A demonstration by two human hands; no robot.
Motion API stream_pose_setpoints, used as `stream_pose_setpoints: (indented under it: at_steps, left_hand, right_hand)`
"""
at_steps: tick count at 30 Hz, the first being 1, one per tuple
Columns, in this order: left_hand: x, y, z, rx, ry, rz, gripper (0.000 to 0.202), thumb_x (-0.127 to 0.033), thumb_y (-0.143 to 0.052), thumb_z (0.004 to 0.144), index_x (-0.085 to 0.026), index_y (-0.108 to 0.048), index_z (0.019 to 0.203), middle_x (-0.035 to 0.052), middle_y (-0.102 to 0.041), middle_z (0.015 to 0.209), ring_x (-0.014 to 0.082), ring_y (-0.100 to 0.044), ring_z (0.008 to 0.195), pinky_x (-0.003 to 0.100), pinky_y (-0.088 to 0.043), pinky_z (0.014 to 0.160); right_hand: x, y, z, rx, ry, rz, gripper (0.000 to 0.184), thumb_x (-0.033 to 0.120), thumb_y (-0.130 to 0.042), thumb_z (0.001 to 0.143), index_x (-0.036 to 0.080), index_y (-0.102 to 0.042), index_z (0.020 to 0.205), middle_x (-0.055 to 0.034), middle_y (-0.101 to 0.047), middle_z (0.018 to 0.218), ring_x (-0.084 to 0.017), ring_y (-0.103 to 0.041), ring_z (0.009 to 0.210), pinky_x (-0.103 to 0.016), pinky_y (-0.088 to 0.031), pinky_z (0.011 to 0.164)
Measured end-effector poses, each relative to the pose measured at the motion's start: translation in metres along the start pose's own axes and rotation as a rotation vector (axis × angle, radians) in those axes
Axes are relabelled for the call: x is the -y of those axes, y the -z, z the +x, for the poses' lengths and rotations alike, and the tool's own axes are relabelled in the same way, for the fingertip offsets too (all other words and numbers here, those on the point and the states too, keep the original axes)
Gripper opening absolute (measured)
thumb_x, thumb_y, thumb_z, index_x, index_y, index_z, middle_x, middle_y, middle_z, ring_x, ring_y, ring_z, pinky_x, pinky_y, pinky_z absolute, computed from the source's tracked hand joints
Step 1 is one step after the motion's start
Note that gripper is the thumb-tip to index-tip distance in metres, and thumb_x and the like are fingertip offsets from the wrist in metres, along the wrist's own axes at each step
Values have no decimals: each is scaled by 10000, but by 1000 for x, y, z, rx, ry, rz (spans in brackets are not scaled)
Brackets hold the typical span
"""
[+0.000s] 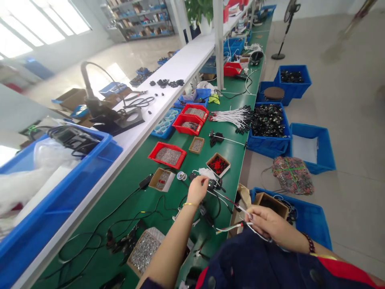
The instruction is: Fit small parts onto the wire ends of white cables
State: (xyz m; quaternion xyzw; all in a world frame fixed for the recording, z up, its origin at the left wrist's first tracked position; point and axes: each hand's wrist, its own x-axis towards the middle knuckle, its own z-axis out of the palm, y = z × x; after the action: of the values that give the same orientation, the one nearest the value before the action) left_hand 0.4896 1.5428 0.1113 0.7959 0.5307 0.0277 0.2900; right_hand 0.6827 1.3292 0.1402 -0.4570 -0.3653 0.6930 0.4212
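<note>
Pinching a white wire [231, 228] in my right hand [266, 226] at lower right; my left hand [197, 190] curls beside a black connector [212, 184], its grip unclear.

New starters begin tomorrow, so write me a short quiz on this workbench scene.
1. True or false: the left hand wears a gold bracelet.
2. Which hand grips the white wire?
3. Fill in the blank: the small cardboard box on the bench holds ___ parts.

Key: 1. True. 2. The right hand. 3. Red.
</note>
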Motion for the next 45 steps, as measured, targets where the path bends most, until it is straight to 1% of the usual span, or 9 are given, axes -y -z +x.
stream_pose_setpoints:
  at_steps: [4, 9, 17, 23, 28, 33, 37, 42, 45]
  left_hand:
    - [7, -47, 83, 95, 41, 236, 136, -253, -625, 971, -140, -700, 961, 84, -718, 1091, 229, -651, 1106, 482, -493, 1035]
    - [2, -88, 136, 176, 30, 397, 223, -335, -624, 982, -153, -689, 1091, 95, -686, 1204, 246, -625, 1173, 502, -492, 1051]
    - [0, -119, 162, 162, 53, 410, 299, -344, -633, 974, -135, -655, 1187, 118, -651, 1279, 271, -603, 1219, 526, -477, 1069]
    - [-3, -113, 163, 100, 61, 195, 238, -325, -648, 965, -128, -671, 1097, 100, -684, 1163, 248, -642, 1121, 499, -511, 1018]
    - [-16, -79, 117, -10, -69, -186, 105, -235, -605, 965, -141, -640, 995, 52, -686, 971, 177, -659, 906, 383, -552, 888]
    - [-41, -24, 15, -170, -246, -533, 127, -275, -556, 952, -178, -617, 1008, 66, -667, 1000, 177, -635, 927, 340, -532, 881]
    - [-63, 15, -58, -245, -309, -769, 180, -352, -612, 961, -197, -653, 1040, 64, -695, 989, 180, -646, 929, 336, -525, 888]
    - [-73, 34, -110, -180, -279, -1189, 111, -295, -706, 928, -220, -674, 1004, 43, -722, 1009, 161, -665, 977, 311, -517, 923]
    - [-72, 34, -129, -225, -262, -1247, 137, -330, -753, 891, -228, -687, 955, 29, -682, 1025, 151, -627, 986, 283, -503, 910]
  right_hand:
    - [-16, 7, -16, -20, -58, 51, 574, 755, -497, 911, 183, -530, 932, 91, -330, 591, -84, -224, 513, -249, -165, 496]
    - [-42, 19, -37, -123, -126, 77, 559, 735, -442, 945, 187, -552, 978, 76, -323, 630, -100, -235, 560, -258, -186, 538]
    - [-58, 24, -47, -164, -206, 97, 635, 830, -406, 887, 209, -523, 942, 75, -296, 629, -114, -231, 567, -270, -196, 552]
    - [-57, 24, -48, -166, -194, 135, 596, 793, -422, 910, 206, -519, 953, 68, -300, 664, -114, -236, 590, -271, -183, 560]
    - [-39, 22, -46, -203, -102, 103, 553, 735, -418, 952, 195, -534, 961, 67, -324, 642, -113, -270, 594, -269, -223, 584]
    - [-15, 21, -39, -158, 57, 66, 461, 659, -449, 983, 202, -510, 986, 68, -382, 647, -97, -320, 553, -260, -256, 565]
    - [12, 17, -34, -166, 87, -36, 449, 633, -474, 987, 194, -550, 933, 48, -444, 629, -104, -395, 560, -259, -304, 572]
    - [37, 14, -25, -148, 201, -252, 423, 597, -509, 981, 194, -626, 930, 4, -551, 646, -125, -466, 556, -269, -379, 546]
    - [43, 11, -20, -148, 259, -334, 383, 546, -520, 990, 193, -662, 946, -10, -585, 668, -127, -491, 557, -273, -408, 551]
